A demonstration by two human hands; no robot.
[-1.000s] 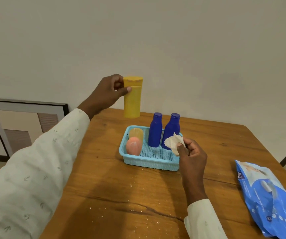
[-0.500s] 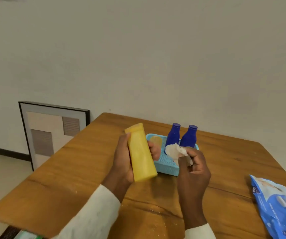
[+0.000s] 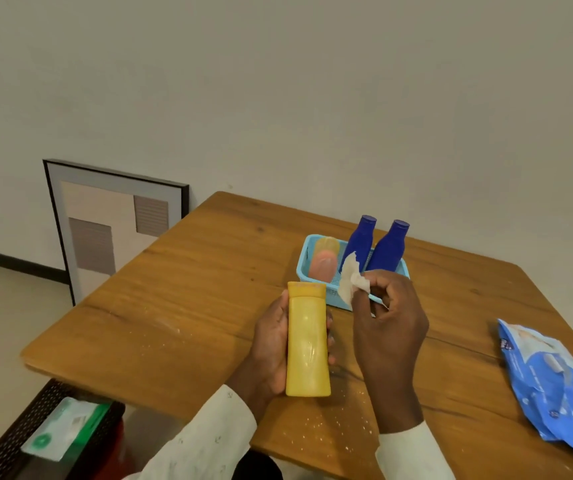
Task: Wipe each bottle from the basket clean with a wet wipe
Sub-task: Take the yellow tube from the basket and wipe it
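A plain room in a home, by its look. A wooden table (image 3: 209, 289) stands against a bare off-white wall (image 3: 278, 81). Left of the table, 1 framed picture (image 3: 112, 226) leans on that wall from the floor. Below the table's near-left corner, a green-and-white pack (image 3: 67, 427) lies on a dark mesh surface.

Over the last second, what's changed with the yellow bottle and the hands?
The left hand brought the yellow bottle down from where it was held high beyond the basket to in front of the body, low over the table, cap pointing away, gripping it throughout. The right hand keeps pinching the wet wipe near the basket. Two blue bottles and the wipes pack stayed put.
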